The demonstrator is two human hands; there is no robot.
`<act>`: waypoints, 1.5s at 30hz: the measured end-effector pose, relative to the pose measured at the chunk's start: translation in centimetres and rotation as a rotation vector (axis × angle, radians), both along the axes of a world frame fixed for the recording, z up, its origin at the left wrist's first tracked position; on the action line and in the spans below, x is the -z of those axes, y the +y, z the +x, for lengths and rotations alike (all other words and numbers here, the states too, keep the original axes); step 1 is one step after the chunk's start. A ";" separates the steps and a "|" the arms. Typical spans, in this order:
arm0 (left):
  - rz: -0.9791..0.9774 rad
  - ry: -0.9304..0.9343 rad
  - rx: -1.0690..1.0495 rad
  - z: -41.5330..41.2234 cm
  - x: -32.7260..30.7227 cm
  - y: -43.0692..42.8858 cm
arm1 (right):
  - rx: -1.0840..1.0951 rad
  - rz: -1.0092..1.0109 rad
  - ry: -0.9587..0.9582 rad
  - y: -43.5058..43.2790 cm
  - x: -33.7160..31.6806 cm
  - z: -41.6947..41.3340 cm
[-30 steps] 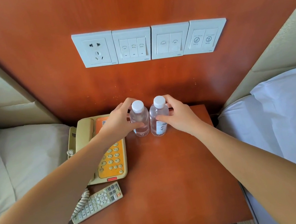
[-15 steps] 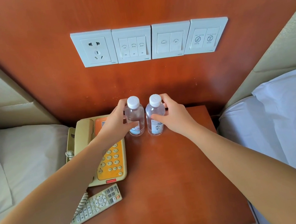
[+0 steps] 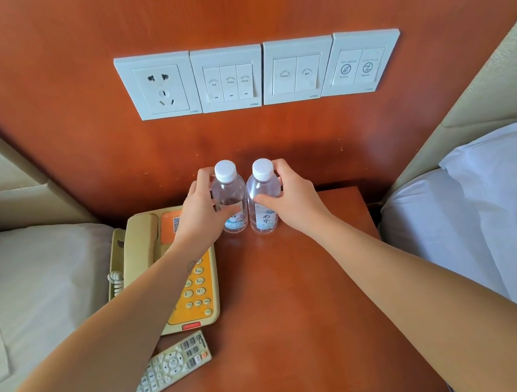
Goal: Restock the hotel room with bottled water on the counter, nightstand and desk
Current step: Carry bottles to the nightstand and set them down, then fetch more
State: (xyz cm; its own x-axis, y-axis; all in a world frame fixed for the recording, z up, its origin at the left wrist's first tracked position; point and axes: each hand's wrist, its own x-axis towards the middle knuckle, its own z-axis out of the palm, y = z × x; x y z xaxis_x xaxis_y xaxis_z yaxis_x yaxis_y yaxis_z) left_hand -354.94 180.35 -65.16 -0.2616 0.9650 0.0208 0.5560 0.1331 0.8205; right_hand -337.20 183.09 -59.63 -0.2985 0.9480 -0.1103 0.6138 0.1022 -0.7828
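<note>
Gripping, left side: the left hand curls round the left clear plastic water bottle with a white screw cap, with the fingers behind the shoulder and the thumb low on the front.
Gripping, right side: the right hand wraps the matching right clear plastic bottle the same way, with the thumb across the body.
Grip rationale: a hold on the body rather than the cap likely keeps each bottle steady and upright while it is positioned.
Bottle location: both stand upright at the rear of the red-brown wooden nightstand top, near the wall panel and just beside each other. Whether they touch cannot be determined.
Placement rationale: the rear position appears chosen to keep the front surface usable and the pair tidy.
Label orientation: the right bottle's label faces forward. The left bottle's label is partly covered by the thumb.
Adjacent items: a beige corded telephone with an orange keypad lies just left of the bottles. A grey remote control lies at the front left.
Wall fittings: a row of white socket and switch plates is mounted well above the caps.
Task status: the nightstand appears stocked, with both hands not yet released.
Caution: release straight back, since a sideways pull could tip the neighbouring bottle.
</note>
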 end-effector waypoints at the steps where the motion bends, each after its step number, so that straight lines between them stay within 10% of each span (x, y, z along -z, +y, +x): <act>1: 0.006 -0.011 -0.004 0.0 0.0 0.1 | 0.004 0.001 0.000 0.0 -0.1 -0.1; 45: 0.015 0.012 -0.094 0.6 -0.1 2.9 | 0.128 -0.004 -0.008 3.6 0.0 -2.5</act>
State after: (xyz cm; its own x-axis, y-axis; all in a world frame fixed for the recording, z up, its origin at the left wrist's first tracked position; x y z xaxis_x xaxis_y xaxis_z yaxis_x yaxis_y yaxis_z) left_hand -354.29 183.20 -65.03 -0.3508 0.9356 0.0392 0.5515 0.1727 0.8161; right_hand -339.66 186.66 -59.59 -0.1742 0.9779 -0.1160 0.6276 0.0194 -0.7783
